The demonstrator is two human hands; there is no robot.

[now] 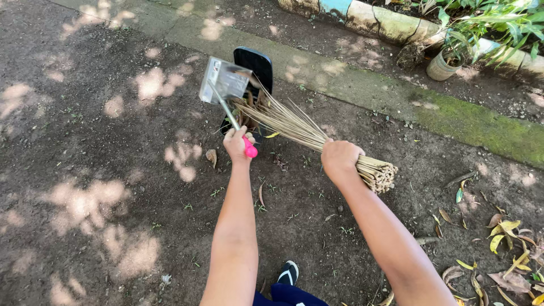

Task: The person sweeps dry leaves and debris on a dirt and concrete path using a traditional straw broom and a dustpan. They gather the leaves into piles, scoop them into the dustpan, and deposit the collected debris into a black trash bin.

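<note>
My left hand (238, 143) grips the pink handle of a dustpan (225, 80) with a shiny metal pan, held above a black bin (254, 63) standing on the dirt. A bundle of thin sticks, a stick broom (306, 129), is held near its bound end by my right hand (339, 157). The broom's tips reach over the black bin's mouth, where dry brown leaves show. Both arms stretch forward from the bottom of the view.
Bare dirt ground with sun patches lies all around. A mossy concrete strip (453, 119) runs diagonally at the right. A grey pot with a green plant (445, 63) stands by a painted kerb. Dry leaves (507, 243) lie at the lower right. My sandalled foot (288, 273) shows below.
</note>
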